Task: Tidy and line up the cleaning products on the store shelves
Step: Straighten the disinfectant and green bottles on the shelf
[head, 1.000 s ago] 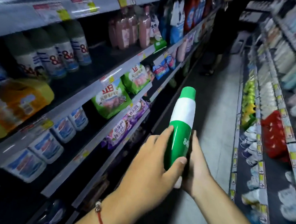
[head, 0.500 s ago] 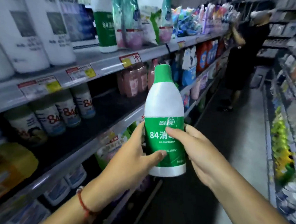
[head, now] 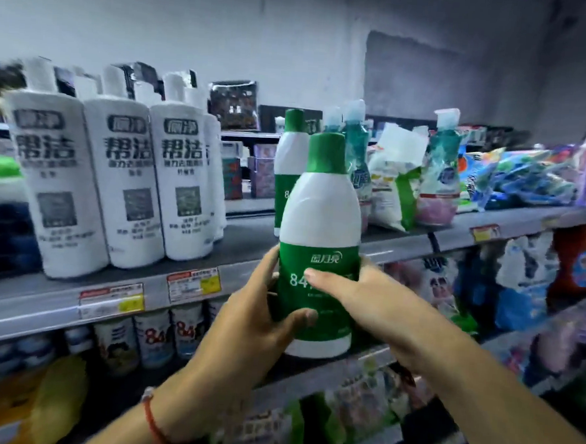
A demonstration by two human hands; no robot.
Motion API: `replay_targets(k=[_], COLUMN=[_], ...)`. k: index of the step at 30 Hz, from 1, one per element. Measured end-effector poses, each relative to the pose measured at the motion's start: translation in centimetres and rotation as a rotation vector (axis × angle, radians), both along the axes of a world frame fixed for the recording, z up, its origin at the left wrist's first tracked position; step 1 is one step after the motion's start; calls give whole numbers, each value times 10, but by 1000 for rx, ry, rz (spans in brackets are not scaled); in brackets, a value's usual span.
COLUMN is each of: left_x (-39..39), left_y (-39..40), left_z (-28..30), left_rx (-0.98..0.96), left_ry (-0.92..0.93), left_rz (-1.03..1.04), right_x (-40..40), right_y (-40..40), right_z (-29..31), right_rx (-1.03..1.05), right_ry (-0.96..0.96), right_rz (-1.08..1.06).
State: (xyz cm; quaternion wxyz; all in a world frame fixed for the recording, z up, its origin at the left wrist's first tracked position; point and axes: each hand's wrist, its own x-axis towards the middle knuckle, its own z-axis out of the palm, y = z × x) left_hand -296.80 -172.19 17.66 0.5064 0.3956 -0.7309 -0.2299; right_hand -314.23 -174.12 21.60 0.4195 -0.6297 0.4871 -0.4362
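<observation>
I hold a green-and-white 84 disinfectant bottle [head: 320, 223] upright in front of the top shelf [head: 248, 250]. My left hand [head: 254, 319] grips its lower left side, thumb across the front. My right hand [head: 366, 295] wraps the right side, thumb lying over the label. A matching green-capped bottle [head: 288, 159] stands on the shelf just behind it. Three tall white cleaner bottles [head: 122, 180] stand in a row to the left.
Teal-capped bottles [head: 354, 150] and refill bags [head: 397, 180] crowd the shelf to the right. Price tags [head: 193, 284] line the shelf edge. Smaller 84 bottles [head: 154, 337] sit on the shelf below, with a yellow container [head: 33, 408] at lower left.
The bottle has been raised from waist height to the top shelf level, turned label forward. My view has swung up from the aisle to the top shelf.
</observation>
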Motion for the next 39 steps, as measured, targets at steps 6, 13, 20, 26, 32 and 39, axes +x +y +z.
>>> replay_targets(k=[6,13,20,26,32,39], left_x=[25,37,31,34,25,22], left_y=[-40,-94,-129,-149,-160,-162], left_z=[41,72,58,52,46,59], left_rx=[-160,-242,-64,-24,-18,101], left_ry=[-77,-387,-382,-396,-439,-609], left_rz=[323,646,670,729,861,965], right_x=[24,67,94,91,86,83], right_y=[-61,-132,-179,-193,-205,-204], right_z=[63,69,38,14,6,10], right_rx=[-202,-375,-453,-581,-602,-623], right_ry=[107,64,43,117,194,244], right_rz=[184,139,65,81,62,111])
